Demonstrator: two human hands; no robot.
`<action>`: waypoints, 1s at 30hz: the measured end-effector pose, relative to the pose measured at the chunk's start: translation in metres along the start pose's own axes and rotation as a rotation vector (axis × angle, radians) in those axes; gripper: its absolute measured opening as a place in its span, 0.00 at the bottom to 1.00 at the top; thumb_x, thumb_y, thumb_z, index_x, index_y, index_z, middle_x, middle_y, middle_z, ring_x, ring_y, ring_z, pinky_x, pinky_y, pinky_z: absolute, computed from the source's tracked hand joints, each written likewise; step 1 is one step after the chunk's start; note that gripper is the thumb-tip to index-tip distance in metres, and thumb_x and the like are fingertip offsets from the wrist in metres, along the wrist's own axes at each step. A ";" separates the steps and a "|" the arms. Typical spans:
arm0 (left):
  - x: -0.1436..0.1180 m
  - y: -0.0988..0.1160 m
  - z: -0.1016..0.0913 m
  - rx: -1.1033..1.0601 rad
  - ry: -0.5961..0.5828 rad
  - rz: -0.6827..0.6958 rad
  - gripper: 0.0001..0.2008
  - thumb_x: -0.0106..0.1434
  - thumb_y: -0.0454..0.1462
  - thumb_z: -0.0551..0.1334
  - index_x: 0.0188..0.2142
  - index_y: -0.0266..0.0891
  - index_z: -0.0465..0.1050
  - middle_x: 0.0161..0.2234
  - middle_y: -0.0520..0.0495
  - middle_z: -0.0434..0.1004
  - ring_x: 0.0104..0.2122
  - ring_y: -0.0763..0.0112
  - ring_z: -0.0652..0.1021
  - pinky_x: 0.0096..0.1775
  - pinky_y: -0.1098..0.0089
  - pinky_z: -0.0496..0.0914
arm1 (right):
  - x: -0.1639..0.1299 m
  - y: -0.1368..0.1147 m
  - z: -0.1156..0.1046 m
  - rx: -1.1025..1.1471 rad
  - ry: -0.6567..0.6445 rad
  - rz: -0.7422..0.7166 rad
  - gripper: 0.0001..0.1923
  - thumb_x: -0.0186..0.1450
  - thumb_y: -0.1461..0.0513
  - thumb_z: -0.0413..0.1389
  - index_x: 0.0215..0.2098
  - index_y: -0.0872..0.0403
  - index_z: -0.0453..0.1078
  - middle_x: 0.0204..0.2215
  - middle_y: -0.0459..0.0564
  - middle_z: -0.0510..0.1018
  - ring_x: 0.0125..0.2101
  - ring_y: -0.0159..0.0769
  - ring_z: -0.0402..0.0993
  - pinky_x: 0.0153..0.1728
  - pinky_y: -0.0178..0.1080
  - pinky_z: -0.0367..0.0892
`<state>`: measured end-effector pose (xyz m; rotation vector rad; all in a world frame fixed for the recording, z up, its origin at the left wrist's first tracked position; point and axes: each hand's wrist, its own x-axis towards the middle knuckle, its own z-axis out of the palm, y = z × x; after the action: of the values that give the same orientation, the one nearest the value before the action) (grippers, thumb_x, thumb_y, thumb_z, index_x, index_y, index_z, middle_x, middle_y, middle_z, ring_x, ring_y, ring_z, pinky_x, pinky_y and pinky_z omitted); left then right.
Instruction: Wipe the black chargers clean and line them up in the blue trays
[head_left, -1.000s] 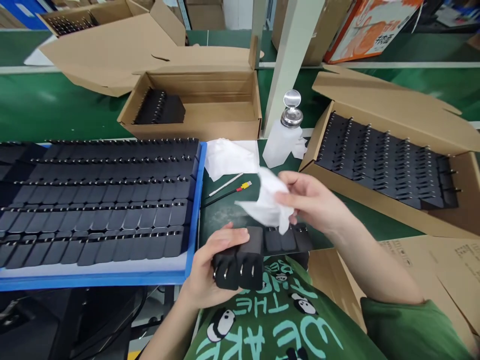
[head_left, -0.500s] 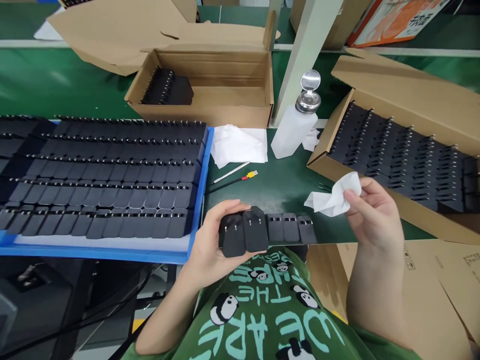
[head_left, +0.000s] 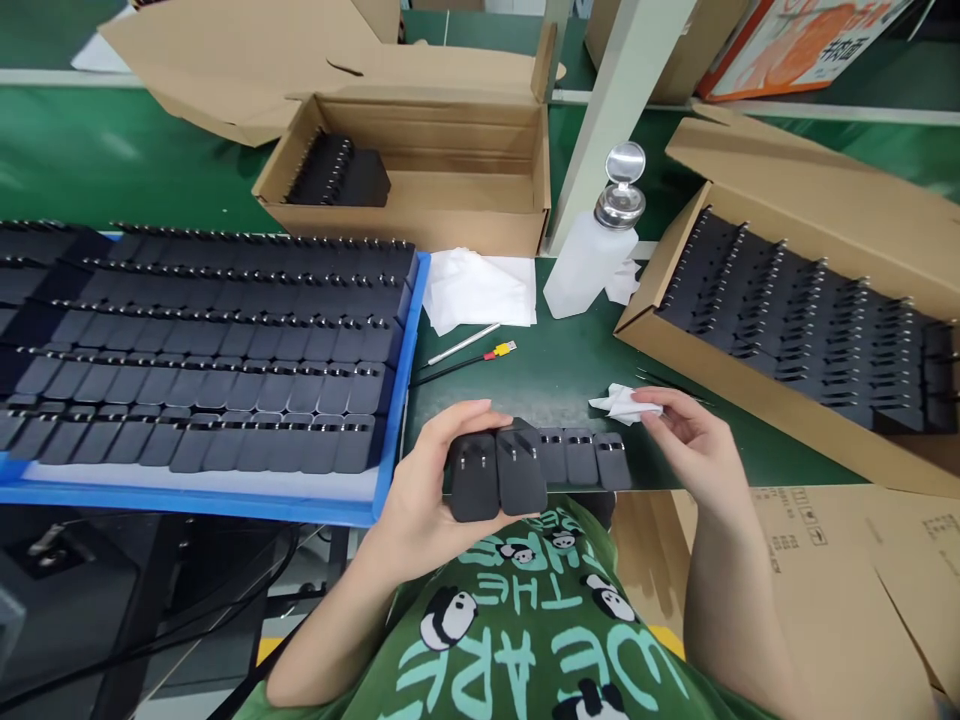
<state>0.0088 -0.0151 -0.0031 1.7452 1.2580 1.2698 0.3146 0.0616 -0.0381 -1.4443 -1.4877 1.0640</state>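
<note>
My left hand grips two black plug adapters side by side, prongs facing up, at the near edge of the green bench. Three more black adapters lie in a row on the bench just right of them. My right hand rests low beside that row, its fingertips on a crumpled white cloth that lies on the bench. I cannot tell whether the fingers still pinch the cloth.
A blue tray with rows of black adapters fills the left. A cardboard box packed with adapters sits right; another box with few sits behind. A white dispenser bottle, folded white cloths and thin tools lie mid-bench.
My right hand moved from above the adapters out to the right, then lowered the white cloth onto the bench. The left hand kept hold of the two adapters and turned them prongs up.
</note>
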 end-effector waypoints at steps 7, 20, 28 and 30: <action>0.003 -0.006 -0.001 -0.116 0.018 0.250 0.41 0.57 0.34 0.74 0.66 0.46 0.59 0.52 0.42 0.79 0.51 0.60 0.79 0.52 0.61 0.75 | 0.001 -0.011 0.001 -0.005 0.057 -0.077 0.10 0.64 0.53 0.64 0.39 0.48 0.80 0.46 0.54 0.80 0.49 0.46 0.76 0.48 0.47 0.75; 0.005 0.028 -0.004 -0.032 0.098 -0.062 0.47 0.48 0.36 0.80 0.63 0.50 0.59 0.52 0.48 0.78 0.50 0.65 0.80 0.53 0.67 0.75 | 0.006 -0.011 0.006 0.108 0.178 -0.050 0.14 0.59 0.56 0.69 0.42 0.48 0.76 0.49 0.54 0.79 0.47 0.46 0.77 0.44 0.46 0.77; 0.005 0.029 -0.009 -0.065 0.083 -0.006 0.45 0.54 0.36 0.77 0.66 0.49 0.57 0.53 0.47 0.78 0.50 0.67 0.80 0.53 0.70 0.74 | 0.007 -0.004 0.007 0.094 0.179 -0.056 0.15 0.55 0.55 0.71 0.38 0.50 0.77 0.54 0.56 0.76 0.49 0.50 0.78 0.51 0.53 0.76; 0.004 0.026 -0.009 -0.075 0.075 0.010 0.45 0.55 0.35 0.76 0.66 0.50 0.55 0.54 0.48 0.77 0.51 0.69 0.80 0.55 0.72 0.73 | 0.006 -0.004 0.007 0.101 0.202 -0.040 0.13 0.55 0.55 0.71 0.34 0.51 0.77 0.53 0.56 0.77 0.47 0.49 0.78 0.49 0.52 0.77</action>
<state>0.0091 -0.0210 0.0243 1.6668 1.2290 1.3819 0.3065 0.0674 -0.0372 -1.4013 -1.2959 0.9271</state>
